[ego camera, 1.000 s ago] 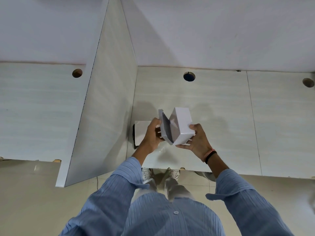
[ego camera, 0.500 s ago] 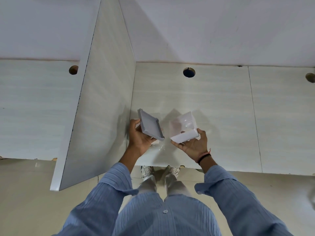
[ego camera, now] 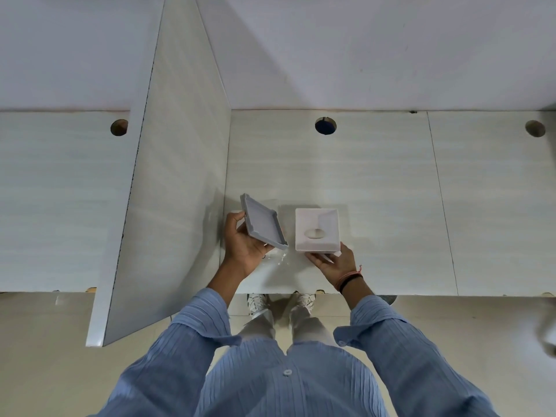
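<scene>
The white box point(ego camera: 317, 230) sits open over the near middle of the desk point(ego camera: 376, 191), its hollow side facing up and showing a pale insert with a round dip; the right hand point(ego camera: 334, 263) grasps it by the near edge, fingers curled under and against that edge; whether its base rests on the desk cannot be told. Just to its left, apart from it, the grey lid point(ego camera: 263, 225) is tilted with its rimmed inner face turned up; the left hand point(ego camera: 242, 246) grips it from below and along its left edge. A crumpled clear film point(ego camera: 278, 257) lies on the desk between the two hands. Red and black bands point(ego camera: 349, 278) circle the right wrist; a tall divider panel point(ego camera: 174, 191) stands to the left; a round cable hole point(ego camera: 325, 126) sits further back.
</scene>
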`<control>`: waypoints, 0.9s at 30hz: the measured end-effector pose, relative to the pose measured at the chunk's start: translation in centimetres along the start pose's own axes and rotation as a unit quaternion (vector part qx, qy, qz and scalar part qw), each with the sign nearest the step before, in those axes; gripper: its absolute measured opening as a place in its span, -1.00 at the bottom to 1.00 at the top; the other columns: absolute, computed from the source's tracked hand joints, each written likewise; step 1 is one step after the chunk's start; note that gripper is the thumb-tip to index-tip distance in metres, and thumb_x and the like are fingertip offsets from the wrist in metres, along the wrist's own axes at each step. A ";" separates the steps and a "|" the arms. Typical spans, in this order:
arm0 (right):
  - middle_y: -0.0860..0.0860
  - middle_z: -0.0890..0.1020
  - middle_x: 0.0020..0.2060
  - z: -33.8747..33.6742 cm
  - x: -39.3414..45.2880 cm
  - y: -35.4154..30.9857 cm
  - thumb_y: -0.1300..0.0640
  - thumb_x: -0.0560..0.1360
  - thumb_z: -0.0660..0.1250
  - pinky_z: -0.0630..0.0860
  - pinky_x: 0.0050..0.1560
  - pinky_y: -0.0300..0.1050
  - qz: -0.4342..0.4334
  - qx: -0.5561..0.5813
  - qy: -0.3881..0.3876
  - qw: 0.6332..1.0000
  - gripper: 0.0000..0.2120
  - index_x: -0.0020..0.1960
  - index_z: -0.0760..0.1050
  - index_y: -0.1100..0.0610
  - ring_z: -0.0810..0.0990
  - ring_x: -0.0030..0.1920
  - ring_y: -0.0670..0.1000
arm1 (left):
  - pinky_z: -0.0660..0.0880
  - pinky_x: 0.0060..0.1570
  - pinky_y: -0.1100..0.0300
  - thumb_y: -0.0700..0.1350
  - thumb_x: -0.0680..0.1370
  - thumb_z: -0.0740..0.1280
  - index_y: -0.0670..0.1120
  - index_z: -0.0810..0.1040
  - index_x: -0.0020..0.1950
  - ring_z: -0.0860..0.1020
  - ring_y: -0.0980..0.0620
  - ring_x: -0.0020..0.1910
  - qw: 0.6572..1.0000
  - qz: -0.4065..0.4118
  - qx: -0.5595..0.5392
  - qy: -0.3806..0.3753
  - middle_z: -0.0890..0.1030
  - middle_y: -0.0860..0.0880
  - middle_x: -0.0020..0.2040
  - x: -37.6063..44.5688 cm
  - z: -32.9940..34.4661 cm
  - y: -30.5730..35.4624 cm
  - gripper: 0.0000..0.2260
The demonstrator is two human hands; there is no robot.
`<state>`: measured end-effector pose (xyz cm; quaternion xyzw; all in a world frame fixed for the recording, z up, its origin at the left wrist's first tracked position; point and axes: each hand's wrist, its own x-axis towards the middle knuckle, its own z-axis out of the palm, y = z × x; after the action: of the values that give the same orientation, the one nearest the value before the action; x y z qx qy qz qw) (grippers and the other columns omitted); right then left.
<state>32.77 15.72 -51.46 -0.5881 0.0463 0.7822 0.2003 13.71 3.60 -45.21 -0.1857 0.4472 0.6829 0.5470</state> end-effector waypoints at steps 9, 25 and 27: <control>0.27 0.51 0.10 0.2 -0.5 -1.1 0.11 0.65 0.18 0.56 0.13 0.16 -0.048 -0.072 0.103 0.991 -0.68 0.31 0.34 0.27 0.58 0.09 0.26 | 0.50 0.11 -0.14 0.11 0.49 0.24 -0.10 0.53 0.27 0.56 -0.19 0.05 1.000 -0.006 -0.014 -0.022 0.62 -0.19 0.08 -0.5 0.2 -0.5 -0.56; 0.18 0.50 -0.33 8.4 -3.7 -2.1 0.47 0.50 0.27 0.49 -0.42 -0.12 -0.203 -0.422 -0.148 0.871 -0.93 -0.10 0.53 0.39 0.47 -0.42 0.12 | 0.50 0.04 0.04 -0.12 0.61 0.21 -0.12 0.59 0.04 0.58 -0.09 0.01 0.996 0.025 0.072 0.049 0.63 -0.13 0.01 1.2 2.8 0.7 -0.82; 0.17 0.50 -0.37 9.4 -2.1 -3.1 0.49 0.47 0.29 0.50 -0.36 -0.07 -0.223 -0.428 -0.100 0.870 -0.87 -0.22 0.50 0.35 0.47 -0.41 0.11 | 0.52 0.19 0.05 -0.09 0.63 0.23 -0.15 0.58 0.17 0.62 -0.11 0.14 0.986 0.024 0.139 0.088 0.66 -0.14 0.11 1.4 1.9 0.9 -0.78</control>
<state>25.95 20.92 -46.13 -0.5294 -0.4456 0.7146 0.1023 12.88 6.00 -44.87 -0.1561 0.5887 0.6079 0.5094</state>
